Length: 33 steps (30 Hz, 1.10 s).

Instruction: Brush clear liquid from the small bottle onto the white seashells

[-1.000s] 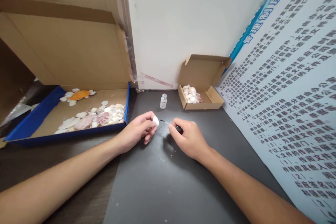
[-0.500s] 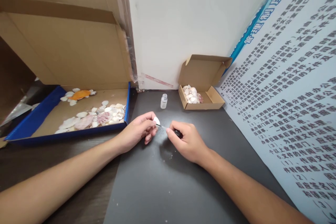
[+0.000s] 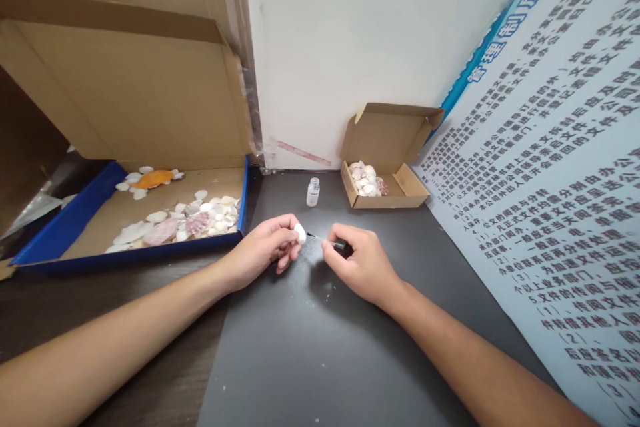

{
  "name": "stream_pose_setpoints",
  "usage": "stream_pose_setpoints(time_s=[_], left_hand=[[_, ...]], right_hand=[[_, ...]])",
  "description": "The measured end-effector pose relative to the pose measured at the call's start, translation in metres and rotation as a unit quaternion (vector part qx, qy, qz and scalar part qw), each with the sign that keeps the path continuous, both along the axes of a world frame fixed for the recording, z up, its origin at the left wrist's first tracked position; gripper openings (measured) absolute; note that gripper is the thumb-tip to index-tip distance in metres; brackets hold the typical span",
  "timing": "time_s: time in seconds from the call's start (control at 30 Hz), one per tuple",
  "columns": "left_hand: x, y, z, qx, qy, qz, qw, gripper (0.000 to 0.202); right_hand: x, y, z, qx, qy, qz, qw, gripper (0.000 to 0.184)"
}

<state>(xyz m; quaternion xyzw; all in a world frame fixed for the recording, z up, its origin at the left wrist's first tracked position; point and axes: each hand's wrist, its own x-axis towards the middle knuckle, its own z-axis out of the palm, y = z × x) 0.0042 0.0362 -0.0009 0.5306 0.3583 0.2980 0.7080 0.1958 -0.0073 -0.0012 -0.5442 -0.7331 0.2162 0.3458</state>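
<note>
My left hand [image 3: 264, 250] pinches a small white shell [image 3: 300, 233] between thumb and fingers, just above the dark mat [image 3: 320, 347]. My right hand [image 3: 357, 265] is closed on a thin brush with a black cap handle [image 3: 341, 247]. The brush tip points left and ends right beside the shell. A small clear glass bottle [image 3: 313, 192] stands uncapped on the mat behind both hands.
A small open cardboard box [image 3: 406, 192] with several shells sits at the back right. A large flat box with a blue rim [image 3: 242, 197] holds several shells, one orange piece [image 3: 149, 179], at the left. A printed poster [image 3: 550, 200] leans along the right. White specks lie on the mat.
The brush tip touched the shell half a second ago and has drawn back slightly to the right. My left hand kept the shell nearly still.
</note>
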Motion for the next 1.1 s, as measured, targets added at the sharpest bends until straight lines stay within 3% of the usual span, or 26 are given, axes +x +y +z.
stream_pose_setpoints(time_s=[0.43,0.7,1.1], left_hand=[[-0.0001,0.0006,-0.0034,0.013,0.013,-0.012,1.000,0.021],[-0.0006,0.0012,-0.0042,0.020,0.008,-0.017,1.000,0.021],[-0.0002,0.0005,-0.0045,0.007,0.001,-0.012,1.000,0.016]], right_hand=[[-0.0024,-0.0038,-0.0025,-0.026,0.021,0.072,0.997,0.023],[0.0004,-0.0004,-0.0001,-0.044,-0.007,-0.015,0.999,0.025],[0.0018,-0.0003,-0.0014,-0.028,0.029,0.037,0.999,0.030]])
